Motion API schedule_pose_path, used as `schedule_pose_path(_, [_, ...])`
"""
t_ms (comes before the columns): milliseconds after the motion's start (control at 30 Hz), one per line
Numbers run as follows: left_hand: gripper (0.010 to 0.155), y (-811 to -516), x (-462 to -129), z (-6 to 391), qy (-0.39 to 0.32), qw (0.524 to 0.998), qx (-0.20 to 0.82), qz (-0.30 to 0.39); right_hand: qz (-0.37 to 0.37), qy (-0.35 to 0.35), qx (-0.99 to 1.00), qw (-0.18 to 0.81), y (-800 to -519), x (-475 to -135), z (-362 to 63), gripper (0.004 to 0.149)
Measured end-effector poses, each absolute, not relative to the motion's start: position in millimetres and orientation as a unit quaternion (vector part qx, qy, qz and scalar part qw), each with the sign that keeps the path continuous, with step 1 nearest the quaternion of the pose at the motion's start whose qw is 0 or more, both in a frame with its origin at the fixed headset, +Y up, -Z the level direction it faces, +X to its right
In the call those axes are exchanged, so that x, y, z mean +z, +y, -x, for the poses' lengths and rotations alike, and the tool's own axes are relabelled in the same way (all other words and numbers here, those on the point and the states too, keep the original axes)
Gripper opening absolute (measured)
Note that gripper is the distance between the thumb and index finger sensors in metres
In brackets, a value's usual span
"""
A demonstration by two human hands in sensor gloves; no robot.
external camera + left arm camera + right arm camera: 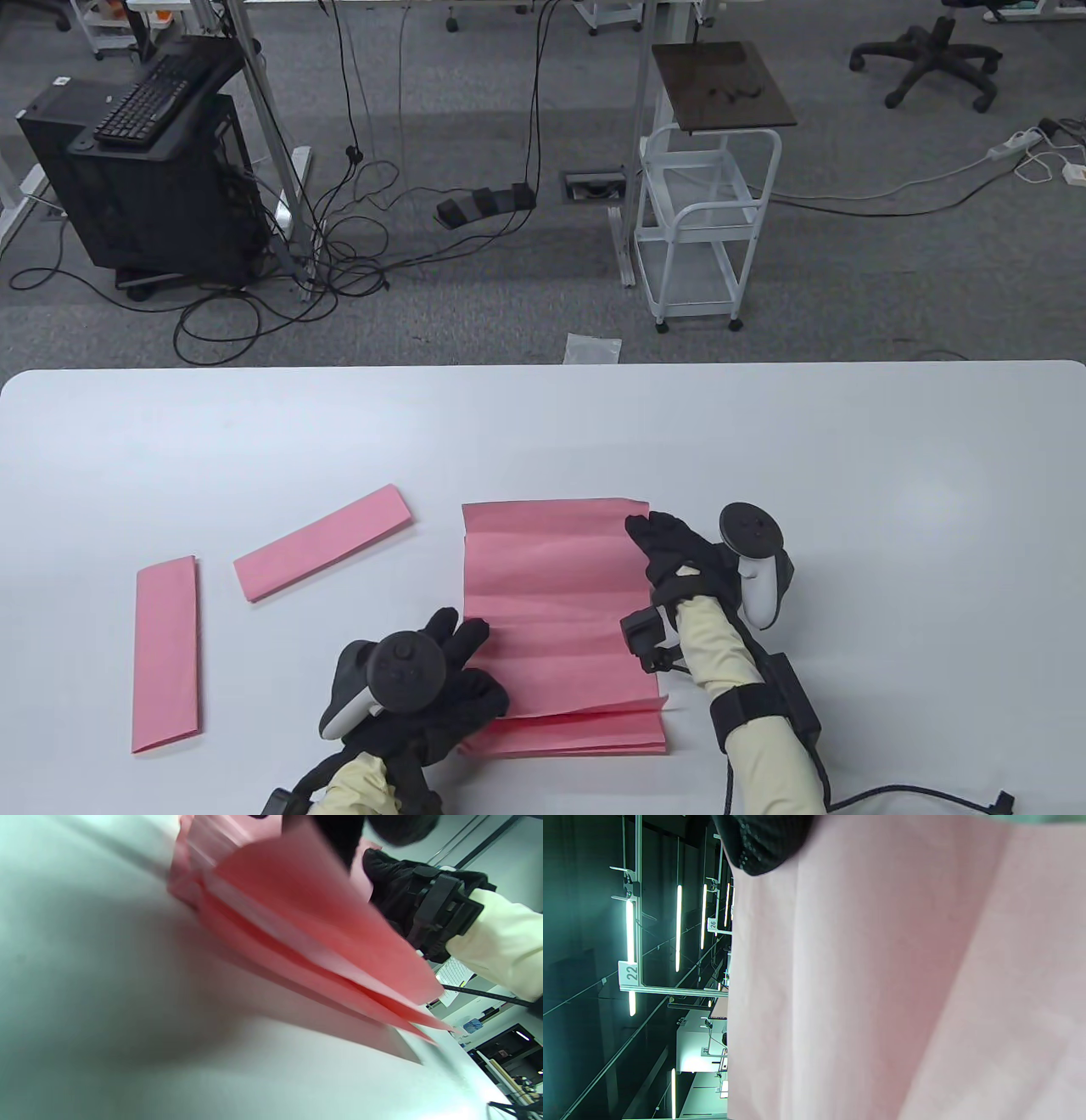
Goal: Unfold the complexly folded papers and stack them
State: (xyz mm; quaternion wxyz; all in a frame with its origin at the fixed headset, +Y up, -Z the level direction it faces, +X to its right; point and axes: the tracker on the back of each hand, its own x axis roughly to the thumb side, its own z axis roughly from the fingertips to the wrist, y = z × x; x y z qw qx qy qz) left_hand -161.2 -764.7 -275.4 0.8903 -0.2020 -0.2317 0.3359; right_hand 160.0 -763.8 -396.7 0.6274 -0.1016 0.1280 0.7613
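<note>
A large pink paper [551,594], partly unfolded and creased, lies in the middle of the table on top of a pink stack [577,739]. My left hand [462,671] holds its near left corner, fingers spread over the edge. In the left wrist view the top sheet [322,921] is lifted off the layers below. My right hand [670,548] grips the paper's right edge near the far corner. In the right wrist view one fingertip [763,844] lies on the paper [882,984]. Two folded pink strips lie at the left, one slanted [322,542], one upright [167,654].
The white table [543,424] has bare surface at the back and right. A cable [891,794] trails from my right wrist at the near right. Beyond the far edge are a white cart [708,229] and floor cables.
</note>
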Motion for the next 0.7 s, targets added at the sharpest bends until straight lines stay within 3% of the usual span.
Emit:
schedule_pose_path(67, [0.052, -769.4, -276.4, 157.4, -0.232, 0.884, 0.338, 0.224, 0.103, 0.129, 0.761, 0.627, -765.7, -397.1, -159.8, 0.039])
schedule_pose_path(133, [0.043, -773.9, -277.0, 150.0, -0.237, 0.892, 0.298, 0.244, 0.102, 0.13, 0.763, 0.625, -766.8, -397.8, -159.6, 0.039])
schedule_pose_path(233, [0.041, -779.6, -276.2, 140.8, -0.243, 0.907, 0.234, 0.252, 0.102, 0.134, 0.761, 0.626, -766.3, -398.4, -159.3, 0.04])
schedule_pose_path(400, [0.08, -795.2, -275.7, 135.7, -0.221, 0.907, 0.165, 0.317, 0.103, 0.149, 0.761, 0.623, -769.2, -397.8, -156.9, 0.043])
schedule_pose_path(500, [0.086, -806.2, -277.4, 139.6, -0.206, 0.903, 0.116, 0.358, 0.101, 0.151, 0.772, 0.609, -769.9, -396.0, -155.8, 0.051])
schedule_pose_path(600, [0.087, -810.7, -278.4, 142.0, -0.196, 0.899, 0.107, 0.376, 0.079, 0.142, 0.778, 0.607, -763.5, -392.9, -154.9, 0.071])
schedule_pose_path(700, [0.089, -812.6, -278.6, 141.7, -0.192, 0.9, 0.097, 0.38, 0.005, 0.107, 0.829, 0.549, -747.3, -379.4, -148.6, 0.079])
